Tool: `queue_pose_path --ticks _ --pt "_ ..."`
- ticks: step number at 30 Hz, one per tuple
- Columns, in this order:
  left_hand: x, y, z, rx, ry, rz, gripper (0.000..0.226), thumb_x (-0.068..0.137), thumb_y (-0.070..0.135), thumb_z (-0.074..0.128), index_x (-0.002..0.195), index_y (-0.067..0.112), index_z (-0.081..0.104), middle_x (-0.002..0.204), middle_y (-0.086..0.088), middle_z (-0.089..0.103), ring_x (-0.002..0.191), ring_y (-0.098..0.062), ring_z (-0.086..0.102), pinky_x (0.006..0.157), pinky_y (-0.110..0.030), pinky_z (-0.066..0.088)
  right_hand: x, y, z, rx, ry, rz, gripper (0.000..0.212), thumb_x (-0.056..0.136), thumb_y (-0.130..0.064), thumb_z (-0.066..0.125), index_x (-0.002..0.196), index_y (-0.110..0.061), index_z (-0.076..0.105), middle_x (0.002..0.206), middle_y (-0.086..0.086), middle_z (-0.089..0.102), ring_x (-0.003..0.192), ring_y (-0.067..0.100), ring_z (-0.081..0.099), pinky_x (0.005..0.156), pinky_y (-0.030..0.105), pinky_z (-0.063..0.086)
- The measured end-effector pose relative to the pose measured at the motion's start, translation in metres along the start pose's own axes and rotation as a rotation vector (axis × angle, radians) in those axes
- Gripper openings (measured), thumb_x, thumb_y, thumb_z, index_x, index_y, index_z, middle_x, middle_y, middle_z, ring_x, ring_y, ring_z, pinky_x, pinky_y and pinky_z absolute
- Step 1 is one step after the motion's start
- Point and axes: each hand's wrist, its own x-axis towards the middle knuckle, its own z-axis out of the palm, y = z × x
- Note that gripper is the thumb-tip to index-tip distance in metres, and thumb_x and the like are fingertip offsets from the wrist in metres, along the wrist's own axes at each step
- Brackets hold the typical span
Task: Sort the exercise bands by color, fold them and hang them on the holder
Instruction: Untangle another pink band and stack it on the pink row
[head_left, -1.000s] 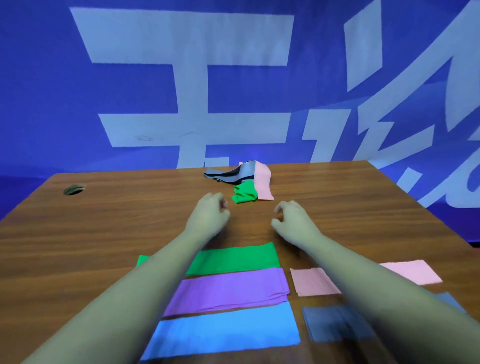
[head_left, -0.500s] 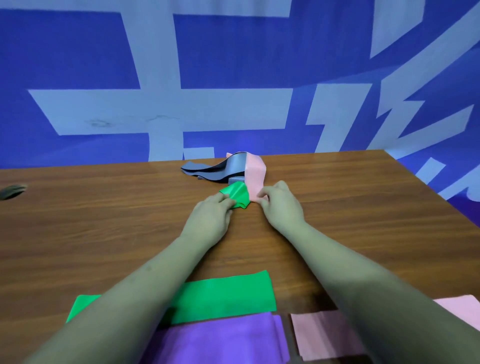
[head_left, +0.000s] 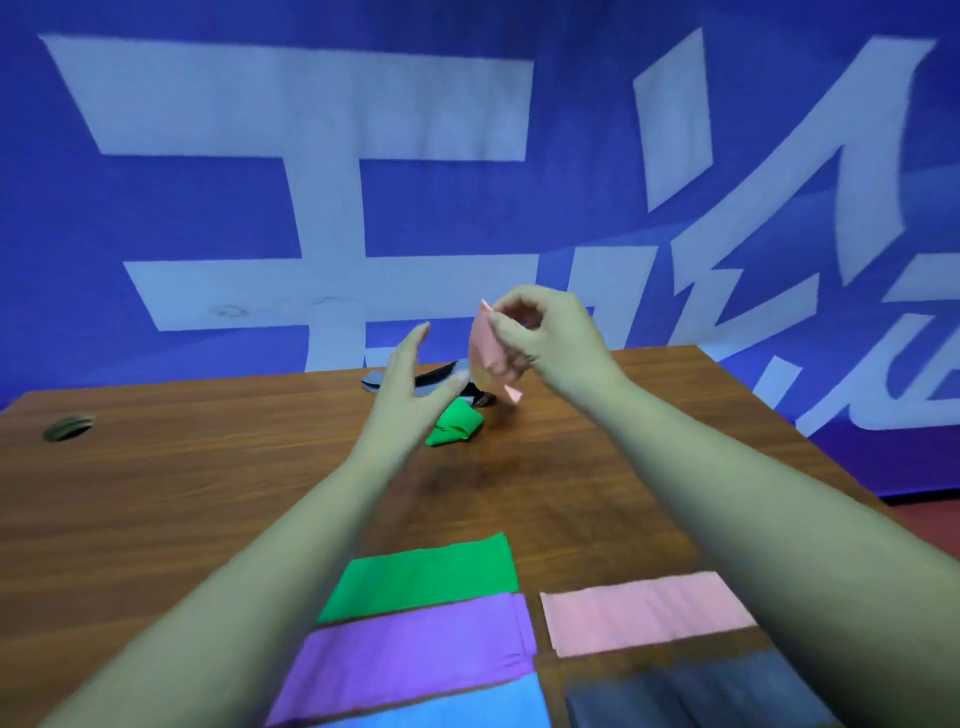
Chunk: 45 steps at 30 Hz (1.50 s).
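My right hand (head_left: 545, 343) pinches a pink band (head_left: 488, 348) and holds it in the air above the far part of the table. My left hand (head_left: 405, 384) hovers beside it with fingers straight, holding nothing. Under the hands lie a crumpled green band (head_left: 457, 423) and a grey band (head_left: 441, 376) on the wood. Near me lie flat folded bands: green (head_left: 426, 577), purple (head_left: 415, 657), light blue (head_left: 457, 712), pink (head_left: 644, 610) and dark grey (head_left: 691, 696). No holder is in view.
The wooden table (head_left: 156, 493) has a round cable hole (head_left: 67, 427) at the far left. A blue banner with large white characters (head_left: 311, 156) hangs behind the table. The table's right edge runs diagonally past my right forearm.
My right hand has lifted the pink band off the pile into the air. My left hand let go of the green band and rose, fingers spread. The camera tilted back down.
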Motion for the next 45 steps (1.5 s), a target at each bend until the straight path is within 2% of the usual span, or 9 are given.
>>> queue_pose_path --ticks 4,7,11,14,18,21,32,41,45 --pt "-0.018 0.057 -0.018 -0.141 -0.146 0.068 0.064 0.09 0.036 0.066 0.147 0.031 0.038 0.152 0.012 0.04 0.139 -0.004 0.038 0.114 -0.029 0.031 -0.016 -0.053 -0.016 -0.109 -0.06 -0.065 0.016 0.094 -0.019 0.061 0.083 -0.008 0.064 0.056 -0.003 0.061 0.039 0.022 0.052 0.039 0.022 0.037" --pt "-0.04 0.089 -0.028 -0.364 -0.25 0.05 0.037 0.094 0.02 0.061 0.13 0.014 0.055 0.121 0.005 0.065 0.098 -0.004 0.068 0.081 -0.019 0.054 -0.029 -0.086 -0.025 -0.142 -0.101 -0.042 0.019 0.093 -0.021 0.062 0.084 -0.005 0.065 0.055 -0.006 0.06 0.042 0.02 0.049 0.042 0.021 0.035" --pt "-0.069 0.116 -0.04 -0.487 -0.264 0.02 0.011 0.095 0.008 0.057 0.104 0.004 0.061 0.082 -0.007 0.07 0.069 -0.016 0.069 0.058 -0.023 0.054 -0.046 -0.117 -0.033 -0.12 -0.107 0.057 0.015 0.088 -0.015 0.063 0.084 -0.002 0.067 0.06 0.001 0.057 0.046 0.017 0.046 0.046 0.025 0.036" --pt "-0.085 0.131 -0.049 -0.573 -0.279 -0.011 0.007 0.094 0.007 0.058 0.101 0.005 0.058 0.08 -0.015 0.066 0.067 -0.026 0.068 0.058 -0.03 0.055 -0.057 -0.131 -0.033 -0.098 -0.114 0.133 0.014 0.085 -0.013 0.062 0.08 -0.001 0.065 0.062 0.006 0.052 0.051 0.019 0.044 0.05 0.028 0.037" --pt "-0.1 0.136 -0.058 -0.501 -0.272 -0.019 0.009 0.09 0.009 0.064 0.099 0.008 0.061 0.077 -0.011 0.068 0.063 -0.023 0.065 0.062 -0.034 0.056 -0.073 -0.146 -0.033 -0.159 -0.186 0.168 0.028 0.084 -0.031 0.071 0.082 -0.004 0.069 0.063 0.001 0.055 0.055 0.016 0.047 0.05 0.025 0.039" --pt "-0.108 0.136 -0.063 -0.462 -0.268 -0.024 0.011 0.085 0.012 0.069 0.094 0.012 0.063 0.081 -0.008 0.07 0.068 -0.02 0.066 0.063 -0.031 0.054 -0.083 -0.153 -0.03 -0.229 -0.224 0.131 0.018 0.083 -0.024 0.075 0.087 -0.006 0.073 0.068 0.003 0.061 0.058 0.014 0.047 0.052 0.027 0.039" --pt "-0.155 0.085 -0.064 -0.283 -0.628 -0.249 0.017 0.088 0.016 0.07 0.101 0.007 0.065 0.081 -0.014 0.071 0.069 -0.024 0.067 0.067 -0.034 0.054 -0.092 -0.126 -0.074 -0.094 0.193 0.148 0.018 0.085 -0.024 0.074 0.086 -0.007 0.072 0.068 0.002 0.059 0.052 0.013 0.044 0.047 0.026 0.035" --pt "-0.17 0.051 -0.052 -0.295 -0.612 -0.422 0.023 0.092 0.015 0.062 0.113 0.004 0.067 0.084 -0.014 0.07 0.067 -0.021 0.066 0.065 -0.027 0.053 -0.131 -0.038 -0.126 -0.158 0.369 0.416 0.017 0.088 -0.024 0.071 0.08 -0.009 0.068 0.07 0.004 0.056 0.052 0.016 0.044 0.044 0.024 0.036" --pt "-0.165 0.043 -0.033 -0.223 -0.55 -0.465 0.019 0.096 0.013 0.058 0.107 0.003 0.071 0.094 -0.016 0.074 0.082 -0.022 0.068 0.078 -0.033 0.053 -0.16 -0.001 -0.143 -0.176 0.409 0.511 0.017 0.088 -0.023 0.071 0.085 -0.007 0.071 0.074 0.004 0.059 0.06 0.015 0.049 0.05 0.025 0.041"
